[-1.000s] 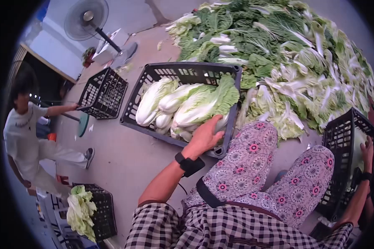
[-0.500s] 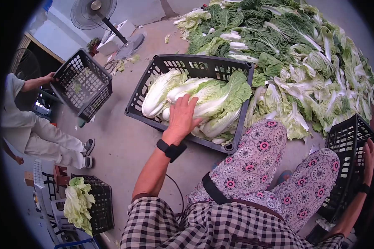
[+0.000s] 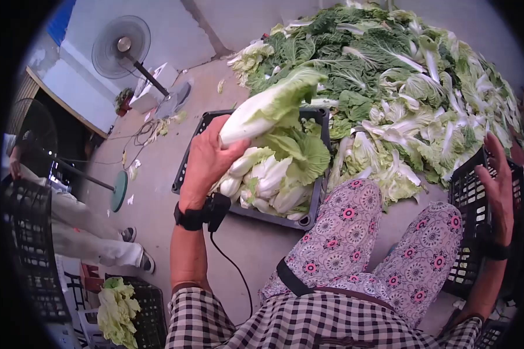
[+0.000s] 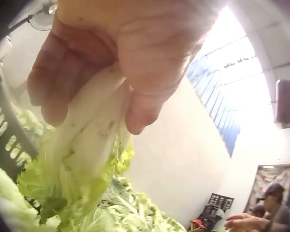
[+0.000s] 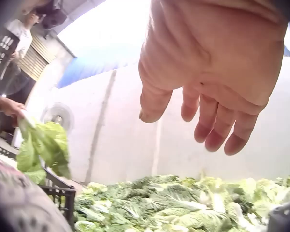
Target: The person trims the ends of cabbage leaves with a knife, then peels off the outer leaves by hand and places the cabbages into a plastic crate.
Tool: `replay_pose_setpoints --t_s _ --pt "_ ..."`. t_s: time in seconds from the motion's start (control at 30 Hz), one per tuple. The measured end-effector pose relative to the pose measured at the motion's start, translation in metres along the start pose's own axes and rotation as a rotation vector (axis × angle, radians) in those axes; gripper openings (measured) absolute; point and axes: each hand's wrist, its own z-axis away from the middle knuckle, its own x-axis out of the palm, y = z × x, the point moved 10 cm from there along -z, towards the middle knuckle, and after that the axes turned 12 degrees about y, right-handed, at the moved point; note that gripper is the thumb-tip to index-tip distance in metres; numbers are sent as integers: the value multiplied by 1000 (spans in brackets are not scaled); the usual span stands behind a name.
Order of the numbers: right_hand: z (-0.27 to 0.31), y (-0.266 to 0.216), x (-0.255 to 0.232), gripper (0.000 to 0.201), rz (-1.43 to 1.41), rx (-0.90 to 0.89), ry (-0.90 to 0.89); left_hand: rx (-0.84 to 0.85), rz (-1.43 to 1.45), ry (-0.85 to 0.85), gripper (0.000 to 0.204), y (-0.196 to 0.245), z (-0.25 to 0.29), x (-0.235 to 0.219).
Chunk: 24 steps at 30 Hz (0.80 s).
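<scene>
The head view shows at least four crates [image 3: 318,198] [image 3: 32,250] [image 3: 151,308] [image 3: 468,186], two fans [image 3: 122,46] [image 3: 38,125], one potted plant [image 3: 123,102], one white box [image 3: 144,103] and one pile [image 3: 384,104] whose leaves are past counting. There are two sets of fingers, the left fingers [image 4: 55,113] and the right fingers [image 5: 235,142], and two wristbands [image 3: 192,220] [image 3: 498,251]. One cabbage [image 3: 268,110] is held; several more overlap too much to count. One bystander [image 3: 99,244] shows there.

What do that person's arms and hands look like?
The left hand and right hand have no gloves. The sleeves have dark and pale checks with brown edging. Each wrist has a black band; the left one carries a black box with a black cable.
</scene>
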Motion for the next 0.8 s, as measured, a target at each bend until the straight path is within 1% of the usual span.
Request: replay_pose_setpoints --t_s 0.03,0.07,0.1,0.13,0.17,0.2,0.23,0.27,0.3,0.37,0.4,0.43,0.47,0.5,0.57,0.63,0.7,0.73,0.77,0.8 --pt "0 -24 10 75 30 -95 -23 88 12 30 45 25 -1 0" --pt "5 -73 27 81 23 -272 -27 135 -22 21 47 46 0 5" --pt "16 -115 38 88 33 -436 -34 172 58 -61 47 90 4 21" --pt "20 -132 48 93 63 -518 -62 235 138 -62 48 111 7 30" --pt "25 -144 59 99 93 -601 -91 351 196 -86 50 140 12 38" --pt "30 -154 73 101 53 -633 -108 459 284 -95 53 167 20 45" --pt "33 -157 82 98 18 -641 -106 537 413 -138 56 191 29 53" --pt "37 -160 92 94 -16 -650 -104 596 417 -148 58 213 38 59" --pt "31 -146 89 89 -68 -569 -81 654 420 -156 61 228 45 62" --pt "19 -108 77 78 -179 -408 -44 400 695 -322 63 206 33 90" --pt "12 -86 54 61 -197 -238 102 399 737 -310 64 197 26 94" --pt "4 -62 33 53 -254 -56 180 322 641 -282 59 180 18 94" --pt "-4 -29 3 48 -83 -4 276 364 471 -218 58 159 10 93" --pt "-11 -11 -30 48 37 29 328 403 298 -154 56 131 2 95" --pt "-19 19 -101 50 204 -53 513 298 94 -157 53 65 -13 100" --pt "-19 -2 -132 42 421 -168 516 268 -54 -139 50 -10 -21 103" --pt "-14 11 -163 44 575 -339 573 204 -227 -141 47 -86 -19 105" --pt "-8 23 -177 45 652 -423 605 138 -286 -174 48 -124 -14 109" --pt "-6 55 -191 45 738 -302 573 72 -342 -206 48 -154 -8 112" --pt "-3 87 -204 45 822 -182 538 -1 -397 -255 51 -174 -1 114"
